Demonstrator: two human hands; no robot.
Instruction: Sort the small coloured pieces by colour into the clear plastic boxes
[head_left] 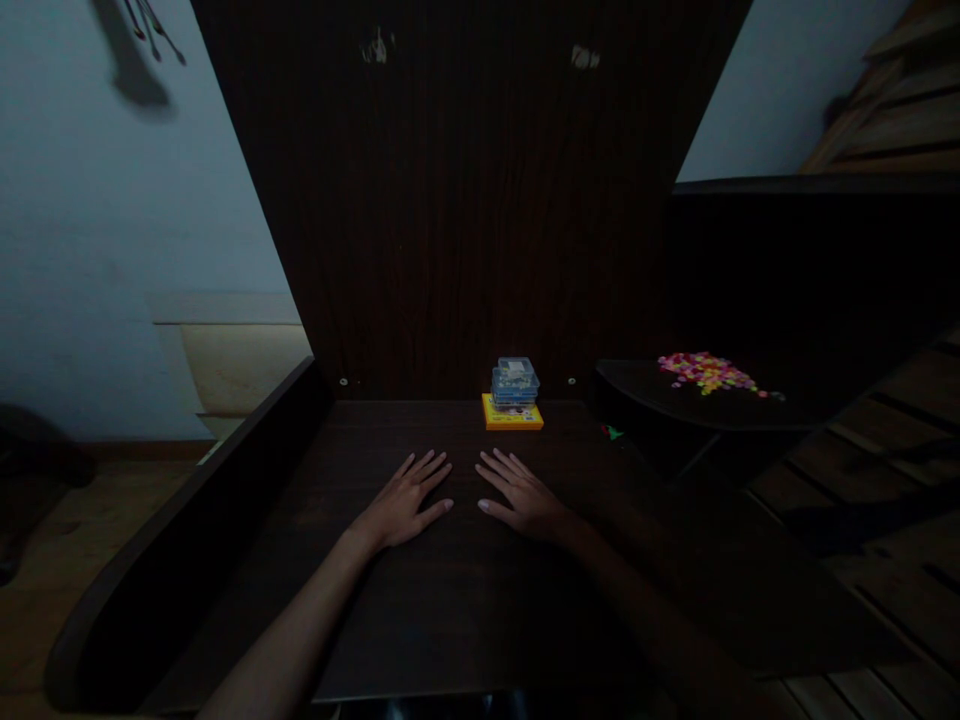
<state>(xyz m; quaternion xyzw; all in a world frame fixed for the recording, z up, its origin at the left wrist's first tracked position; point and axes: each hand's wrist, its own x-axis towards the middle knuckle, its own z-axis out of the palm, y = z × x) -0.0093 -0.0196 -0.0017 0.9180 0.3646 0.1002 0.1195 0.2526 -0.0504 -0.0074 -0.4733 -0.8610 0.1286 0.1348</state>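
Observation:
My left hand lies flat on the dark wooden desk, palm down with the fingers spread. Mirroring it a short way to the right, my right hand also rests palm down with its fingers apart. Neither hand holds anything. Just beyond the fingertips, against the back panel, a small stack of clear plastic cases sits on a flat yellow box. What is inside the cases is too small to make out. The hands do not touch the stack.
On a raised side shelf at the right lies a heap of small colourful pieces. A little green and red item is below that shelf. A raised side board bounds the desk at left, and a tall dark panel stands behind.

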